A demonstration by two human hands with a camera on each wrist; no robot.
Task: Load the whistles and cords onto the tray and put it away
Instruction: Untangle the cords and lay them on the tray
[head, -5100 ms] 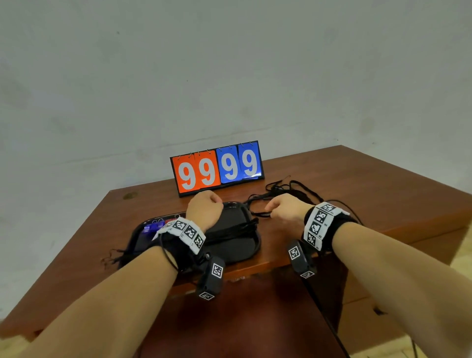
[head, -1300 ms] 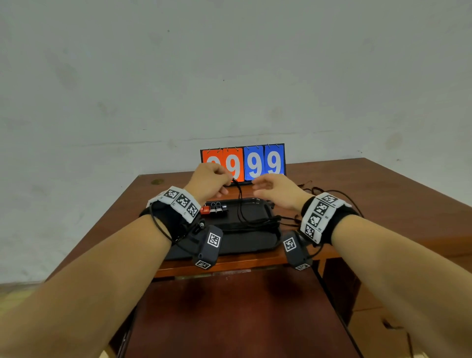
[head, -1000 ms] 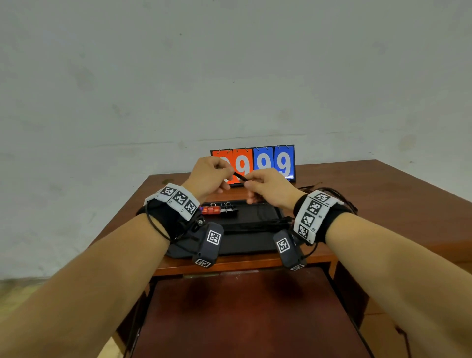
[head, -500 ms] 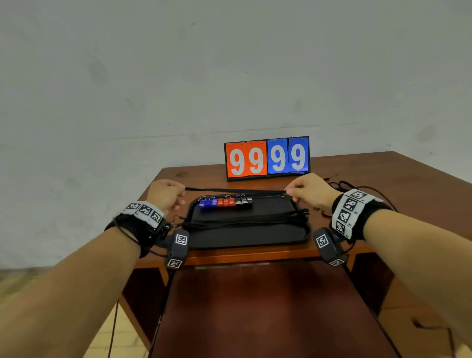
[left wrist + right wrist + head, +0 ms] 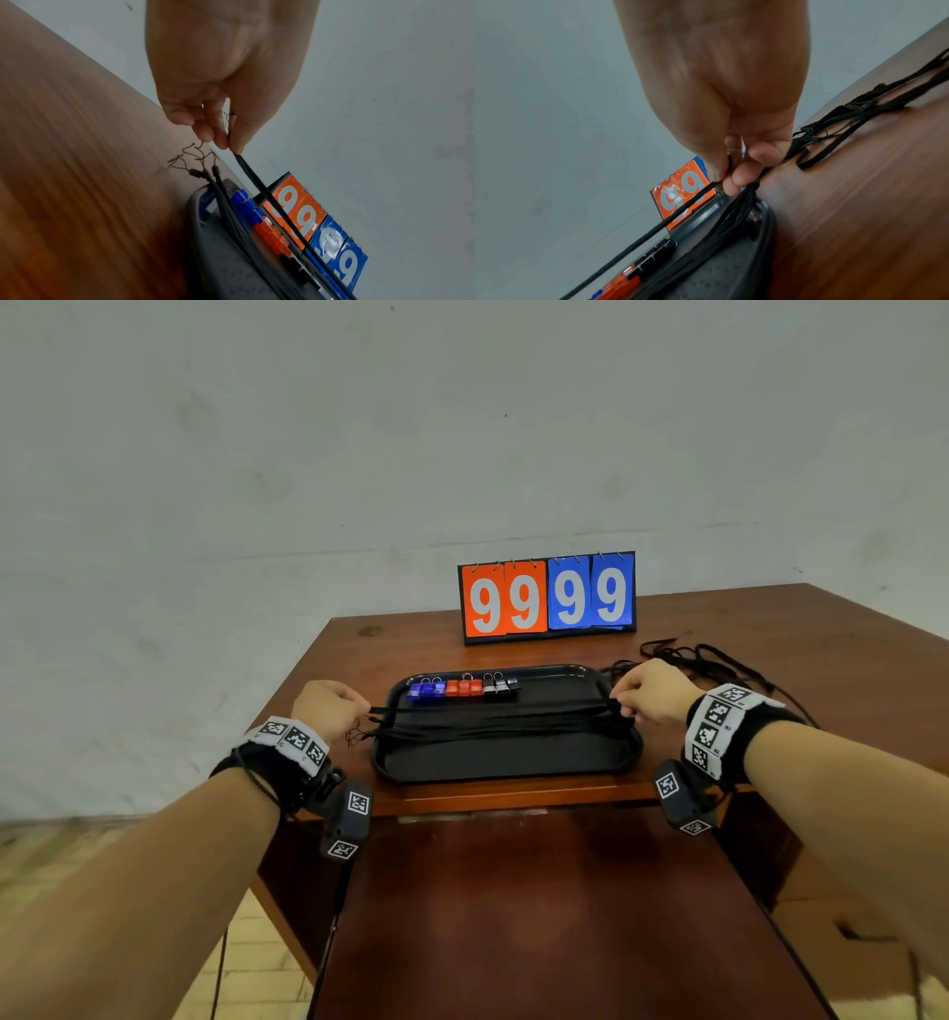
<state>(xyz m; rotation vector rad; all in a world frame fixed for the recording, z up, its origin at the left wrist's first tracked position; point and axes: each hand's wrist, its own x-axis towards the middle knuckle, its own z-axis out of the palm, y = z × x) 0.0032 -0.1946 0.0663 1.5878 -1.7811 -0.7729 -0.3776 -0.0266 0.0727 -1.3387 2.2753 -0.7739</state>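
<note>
A black tray lies near the front edge of the wooden table. Blue, red and black whistles stand in a row along its far side. Several black cords lie stretched lengthwise across the tray. My left hand pinches one end of a black cord at the tray's left end. My right hand pinches the cord's other end at the tray's right end, so the cord runs taut between them, just above the tray.
A flip scoreboard showing 9999 stands behind the tray. A tangle of loose black cords lies on the table to the right, behind my right hand. A lower wooden surface lies in front of the table.
My hands met above the tray, then drew apart, pulling one cord straight. They have since come down, bringing the taut cord nearer the tray.
</note>
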